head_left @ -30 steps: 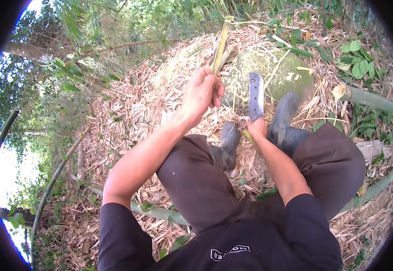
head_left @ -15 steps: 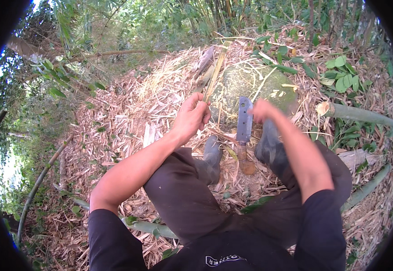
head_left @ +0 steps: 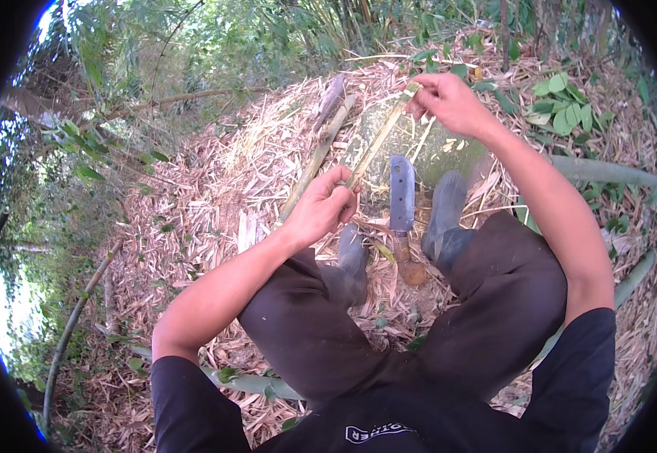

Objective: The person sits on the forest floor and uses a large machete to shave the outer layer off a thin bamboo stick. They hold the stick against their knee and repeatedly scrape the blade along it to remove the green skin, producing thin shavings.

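A thin yellow-green bamboo strip (head_left: 380,139) stretches slantwise between my two hands. My left hand (head_left: 322,202) is closed on its near end, above my left knee. The far end is pinched by my right hand (head_left: 449,103), over the mossy rock. Between my boots a machete (head_left: 402,196) stands with its wide dark blade toward the rock, its wooden handle (head_left: 411,272) nearer me. Neither hand touches it. Pale shavings lie on the mossy rock (head_left: 453,162) under the strip.
Left of the rock lies a split bamboo length (head_left: 321,157) beside a weathered wood piece (head_left: 330,100). A thick green bamboo pole (head_left: 607,171) is at the right, another (head_left: 256,383) behind my legs. Dry leaf litter covers the ground. Leafy cuttings (head_left: 566,106) sit far right.
My right hand has moved from beside the machete blade up and away to the strip's far end, and now grips it. The strip tilts more to the right. My left hand stays nearly in place.
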Demonstrator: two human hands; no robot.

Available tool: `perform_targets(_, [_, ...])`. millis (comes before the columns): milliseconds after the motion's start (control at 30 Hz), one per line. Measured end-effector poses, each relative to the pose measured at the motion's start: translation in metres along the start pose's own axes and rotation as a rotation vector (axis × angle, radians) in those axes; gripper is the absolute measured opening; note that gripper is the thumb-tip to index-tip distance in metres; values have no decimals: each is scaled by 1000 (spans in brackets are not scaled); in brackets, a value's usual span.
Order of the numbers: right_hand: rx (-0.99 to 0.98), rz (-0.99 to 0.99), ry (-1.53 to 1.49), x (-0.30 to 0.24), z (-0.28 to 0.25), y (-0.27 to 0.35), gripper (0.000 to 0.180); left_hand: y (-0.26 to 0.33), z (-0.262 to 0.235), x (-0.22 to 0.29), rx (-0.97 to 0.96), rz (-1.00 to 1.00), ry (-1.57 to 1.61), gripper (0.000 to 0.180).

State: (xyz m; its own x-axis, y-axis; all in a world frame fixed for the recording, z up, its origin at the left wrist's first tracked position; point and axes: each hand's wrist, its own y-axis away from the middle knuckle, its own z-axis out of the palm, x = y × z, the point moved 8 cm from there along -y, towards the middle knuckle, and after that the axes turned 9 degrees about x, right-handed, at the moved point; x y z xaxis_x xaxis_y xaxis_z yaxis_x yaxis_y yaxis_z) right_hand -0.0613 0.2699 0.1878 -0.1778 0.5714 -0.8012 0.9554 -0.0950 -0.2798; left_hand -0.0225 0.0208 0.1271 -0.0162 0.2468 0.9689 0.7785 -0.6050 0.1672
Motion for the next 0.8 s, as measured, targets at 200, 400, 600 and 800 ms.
perform_targets(200, [475, 276, -193, 40, -65, -4, 28, 3, -5, 1, 36, -15, 23, 15])
perform_targets(400, [343, 347, -165, 30, -55, 10, 43, 4, 4, 4, -1, -1, 13, 15])
perform_targets(600, [44, 335, -261, 23, -21, 10, 50, 2, 9, 5, -10, -15, 18, 16])
perform_targets(800, [89, 259, -36, 27, -26, 6, 40, 4, 6, 6, -9, -34, -4, 15])
